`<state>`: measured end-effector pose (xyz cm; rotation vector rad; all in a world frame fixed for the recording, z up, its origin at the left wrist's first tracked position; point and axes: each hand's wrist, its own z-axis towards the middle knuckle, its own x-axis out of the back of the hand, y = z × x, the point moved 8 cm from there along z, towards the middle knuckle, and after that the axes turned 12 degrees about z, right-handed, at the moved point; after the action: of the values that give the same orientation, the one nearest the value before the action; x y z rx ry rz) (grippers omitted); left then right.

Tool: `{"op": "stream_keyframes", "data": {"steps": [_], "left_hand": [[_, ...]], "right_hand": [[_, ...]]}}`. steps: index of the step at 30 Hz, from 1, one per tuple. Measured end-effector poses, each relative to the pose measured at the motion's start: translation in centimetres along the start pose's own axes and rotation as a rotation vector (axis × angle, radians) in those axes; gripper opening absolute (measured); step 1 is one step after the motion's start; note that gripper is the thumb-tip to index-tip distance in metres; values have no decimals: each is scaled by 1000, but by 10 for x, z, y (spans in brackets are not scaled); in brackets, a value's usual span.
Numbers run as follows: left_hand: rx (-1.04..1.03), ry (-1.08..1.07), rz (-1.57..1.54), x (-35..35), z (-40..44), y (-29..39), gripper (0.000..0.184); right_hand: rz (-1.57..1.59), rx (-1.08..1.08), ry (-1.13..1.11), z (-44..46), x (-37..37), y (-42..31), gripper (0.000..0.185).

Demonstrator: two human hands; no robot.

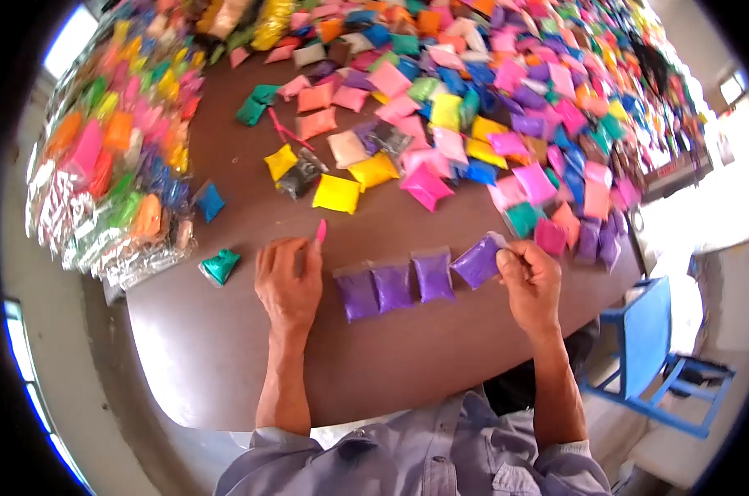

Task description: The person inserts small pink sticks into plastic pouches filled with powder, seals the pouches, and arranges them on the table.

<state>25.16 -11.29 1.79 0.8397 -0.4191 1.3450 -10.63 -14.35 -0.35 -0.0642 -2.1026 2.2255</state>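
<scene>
My right hand (530, 281) pinches a purple packet (477, 263) by its corner, at the right end of a row. To its left, three more purple packets lie on the brown table: one (432, 276) stands slightly apart, and two, a middle one (392, 288) and a left one (358, 295), touch side by side. My left hand (288, 277) is closed beside the row, with a small pink strip (321, 231) sticking up from its fingertips. The rest of that strip is hidden by the fingers. A teal packet (220, 266) lies left of this hand.
A big heap of colourful packets (473, 91) covers the far side and right of the table (225, 347). Clear bags of filled packets (114, 174) are piled at the left. A blue packet (210, 201) lies near them. A blue chair (645, 339) stands at the right.
</scene>
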Motion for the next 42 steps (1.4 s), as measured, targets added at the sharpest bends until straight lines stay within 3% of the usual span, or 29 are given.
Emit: {"op": "stream_keyframes", "data": {"steps": [2,5,10,13,16,18,20,25,32,34,42], "left_hand": [[-77,-2,-28,4,1,12,12],[-24,-48,-136,21,-7,33,16],[-218,-376,-438,19,-35,149,30],[-250,-398,-477,9,-45,201,32],[-145,-589,-602,-29,-71,217,34],[282,-990,-1055,-70,-104,220,29],[256,-946,-1082,-71,-104,222,23],[12,-806,-833,-58,-92,214,20],[141,-933,-972,-60,-95,218,19],[171,-835,-1028,-64,-95,213,14],[136,-814,-1006,-63,-92,207,12]], "right_hand": [[48,-62,-32,-25,7,12,15],[64,-84,-28,-45,18,22,15],[108,-54,-69,-55,18,13,11],[-3,34,-59,-60,26,-6,9],[15,15,6,-68,43,-6,9],[42,-4,30,-69,54,-1,11],[-92,10,7,-69,60,3,12],[-66,-20,-15,-67,51,9,12],[-163,93,-9,-67,52,6,6],[-132,92,-11,-68,55,6,6],[-134,127,-55,-68,52,5,8]]}}
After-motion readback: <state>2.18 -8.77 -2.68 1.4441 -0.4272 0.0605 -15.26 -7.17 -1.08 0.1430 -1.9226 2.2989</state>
